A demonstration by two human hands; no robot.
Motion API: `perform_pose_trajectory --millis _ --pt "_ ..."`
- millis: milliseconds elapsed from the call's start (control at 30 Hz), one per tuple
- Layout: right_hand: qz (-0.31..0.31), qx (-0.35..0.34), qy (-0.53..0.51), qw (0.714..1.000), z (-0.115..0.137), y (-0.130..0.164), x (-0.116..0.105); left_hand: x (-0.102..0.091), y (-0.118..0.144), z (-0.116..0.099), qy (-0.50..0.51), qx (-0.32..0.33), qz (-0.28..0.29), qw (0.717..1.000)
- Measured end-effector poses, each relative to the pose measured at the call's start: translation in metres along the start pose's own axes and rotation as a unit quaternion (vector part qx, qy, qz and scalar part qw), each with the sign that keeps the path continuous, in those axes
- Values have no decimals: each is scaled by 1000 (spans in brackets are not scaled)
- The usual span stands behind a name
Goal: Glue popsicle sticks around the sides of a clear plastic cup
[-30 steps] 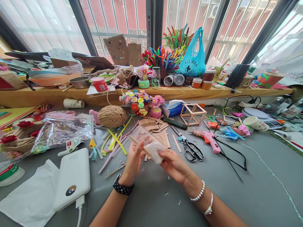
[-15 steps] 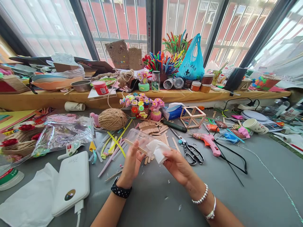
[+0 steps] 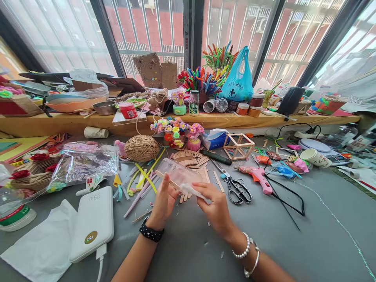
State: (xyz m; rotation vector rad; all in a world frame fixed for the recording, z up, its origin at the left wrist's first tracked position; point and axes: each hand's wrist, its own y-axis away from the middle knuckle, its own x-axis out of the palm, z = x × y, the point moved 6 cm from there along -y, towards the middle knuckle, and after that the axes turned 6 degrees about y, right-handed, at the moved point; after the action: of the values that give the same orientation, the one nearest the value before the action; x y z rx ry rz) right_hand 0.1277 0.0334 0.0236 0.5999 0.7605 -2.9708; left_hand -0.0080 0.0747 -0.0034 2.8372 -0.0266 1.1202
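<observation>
In my left hand (image 3: pixel 163 199) is a clear plastic box (image 3: pixel 180 171), gripped at its near left side and tilted above the table. A wooden craft stick (image 3: pixel 168 180) runs along the box's near edge, by my thumb. My right hand (image 3: pixel 216 205) pinches a crumpled white tissue (image 3: pixel 190 190), which presses against the right end of the box. Loose craft sticks (image 3: pixel 202 158) lie behind the box. To the right of my right hand rest scissors (image 3: pixel 236 188) with dark handles.
A pink glue gun (image 3: pixel 260 180) with a black cable lies at right, near a wooden stick frame (image 3: pixel 239 146). A twine ball (image 3: pixel 141 148) and straws (image 3: pixel 141 192) are behind my left hand. A white power bank (image 3: pixel 94 223) and a flat tissue (image 3: pixel 41 244) lie front left.
My right hand has turned over more, knuckles up, and the tissue has moved left and down along the box's end. My left hand keeps its hold. The view has shifted slightly.
</observation>
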Motion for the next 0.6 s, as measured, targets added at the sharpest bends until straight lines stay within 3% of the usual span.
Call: perform_pose_trajectory --millis 67,133,300,400,600 --pt "-43 -107 101 988 10 5 -1 2 1 2 4 -10 14 1000" --pt "-43 -162 186 968 12 8 3 4 2 5 3 -23 22 999" --pt "47 -226 258 938 6 3 15 5 4 9 -1 -20 21 1000" --pt "67 -219 231 946 4 2 17 4 4 10 -11 -19 13 1000" --pt "43 -75 107 990 1 3 14 4 6 12 -20 -42 -9 999"
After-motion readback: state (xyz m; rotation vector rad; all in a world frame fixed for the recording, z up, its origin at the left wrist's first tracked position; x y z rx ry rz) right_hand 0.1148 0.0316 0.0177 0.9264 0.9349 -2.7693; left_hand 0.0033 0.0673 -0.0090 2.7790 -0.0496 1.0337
